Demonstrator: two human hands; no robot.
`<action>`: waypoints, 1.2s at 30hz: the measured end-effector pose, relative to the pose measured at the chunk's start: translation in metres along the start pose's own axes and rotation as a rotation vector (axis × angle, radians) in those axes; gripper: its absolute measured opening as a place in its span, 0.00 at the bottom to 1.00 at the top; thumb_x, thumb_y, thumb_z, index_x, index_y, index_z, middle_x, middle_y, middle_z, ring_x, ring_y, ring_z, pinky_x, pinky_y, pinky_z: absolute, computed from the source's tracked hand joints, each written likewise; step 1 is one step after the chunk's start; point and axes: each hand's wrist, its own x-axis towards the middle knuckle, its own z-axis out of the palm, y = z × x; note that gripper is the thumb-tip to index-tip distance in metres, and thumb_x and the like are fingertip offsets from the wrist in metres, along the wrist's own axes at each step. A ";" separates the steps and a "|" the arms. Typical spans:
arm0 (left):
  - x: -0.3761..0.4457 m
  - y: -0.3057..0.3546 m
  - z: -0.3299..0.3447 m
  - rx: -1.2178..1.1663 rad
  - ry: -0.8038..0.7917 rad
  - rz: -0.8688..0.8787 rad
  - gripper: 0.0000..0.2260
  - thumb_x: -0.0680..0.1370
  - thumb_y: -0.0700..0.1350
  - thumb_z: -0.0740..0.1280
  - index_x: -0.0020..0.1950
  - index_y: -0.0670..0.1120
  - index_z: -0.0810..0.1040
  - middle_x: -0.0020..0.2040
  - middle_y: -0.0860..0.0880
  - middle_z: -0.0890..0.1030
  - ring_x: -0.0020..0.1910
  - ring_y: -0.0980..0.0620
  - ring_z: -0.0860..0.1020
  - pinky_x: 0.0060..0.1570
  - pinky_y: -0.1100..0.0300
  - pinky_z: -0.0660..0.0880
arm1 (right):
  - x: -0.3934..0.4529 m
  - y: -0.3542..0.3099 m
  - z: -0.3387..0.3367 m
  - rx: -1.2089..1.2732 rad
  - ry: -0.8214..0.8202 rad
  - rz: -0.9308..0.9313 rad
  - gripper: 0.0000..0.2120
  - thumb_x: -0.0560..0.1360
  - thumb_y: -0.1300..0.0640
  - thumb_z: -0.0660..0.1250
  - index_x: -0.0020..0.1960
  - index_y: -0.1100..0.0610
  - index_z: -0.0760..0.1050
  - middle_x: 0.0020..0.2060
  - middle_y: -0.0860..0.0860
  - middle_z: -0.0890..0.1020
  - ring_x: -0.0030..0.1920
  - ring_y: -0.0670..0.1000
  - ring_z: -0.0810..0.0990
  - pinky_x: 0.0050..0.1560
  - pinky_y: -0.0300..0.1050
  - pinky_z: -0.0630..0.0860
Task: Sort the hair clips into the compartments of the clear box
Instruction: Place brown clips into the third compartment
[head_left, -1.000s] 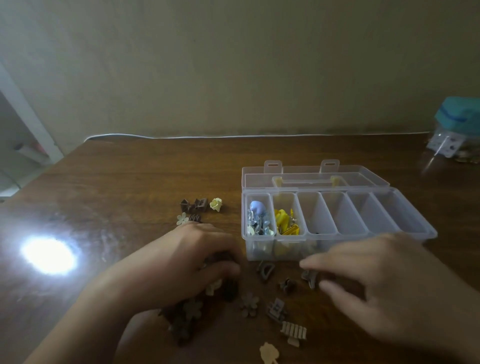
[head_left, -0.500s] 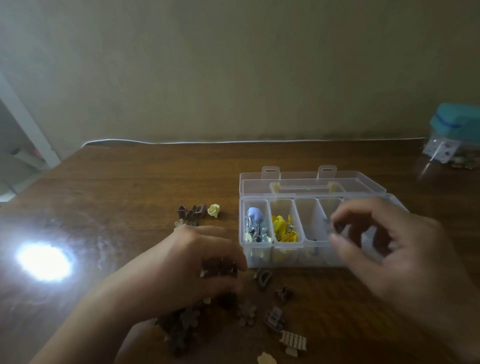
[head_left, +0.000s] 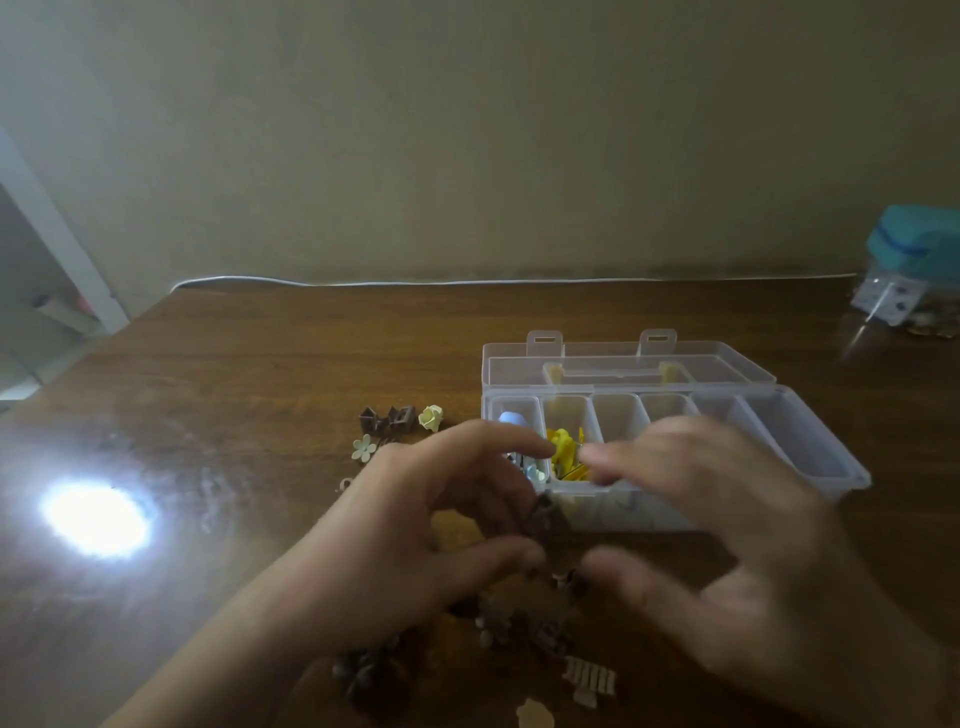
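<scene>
At the bottom centre, loose brown and cream plastic hair clips (head_left: 545, 623) lie scattered on the dark wooden table (head_left: 249, 374). Just above, the left hand (head_left: 415, 530) pinches a small brown clip (head_left: 545, 519); the blurred right hand (head_left: 727, 545) hovers fingers spread. Behind them sits the clear plastic compartment box (head_left: 810, 441), lid open.

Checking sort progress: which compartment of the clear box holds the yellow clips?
The second compartment from the left end of the clear box holds the yellow clips. The first holds blue clips; the visible parts of the others look empty.
</scene>
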 end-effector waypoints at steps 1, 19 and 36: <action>0.001 0.001 0.006 -0.067 0.019 0.009 0.24 0.71 0.39 0.77 0.63 0.54 0.75 0.45 0.52 0.84 0.43 0.51 0.85 0.45 0.64 0.79 | -0.001 -0.004 0.003 -0.015 -0.025 -0.053 0.22 0.75 0.39 0.64 0.65 0.48 0.74 0.53 0.42 0.79 0.55 0.45 0.75 0.52 0.47 0.73; -0.004 -0.002 -0.015 0.687 -0.305 0.093 0.11 0.73 0.59 0.69 0.54 0.61 0.80 0.35 0.63 0.78 0.31 0.63 0.75 0.31 0.69 0.72 | -0.009 0.011 -0.039 -0.101 -0.471 0.224 0.14 0.71 0.36 0.59 0.55 0.35 0.72 0.36 0.35 0.78 0.37 0.38 0.76 0.32 0.31 0.71; -0.002 -0.003 0.001 0.777 -0.407 0.026 0.17 0.77 0.65 0.54 0.57 0.61 0.76 0.47 0.58 0.83 0.43 0.57 0.81 0.41 0.57 0.76 | -0.002 -0.001 -0.030 0.132 -0.380 0.258 0.14 0.68 0.34 0.64 0.50 0.38 0.70 0.34 0.41 0.78 0.35 0.39 0.78 0.30 0.29 0.72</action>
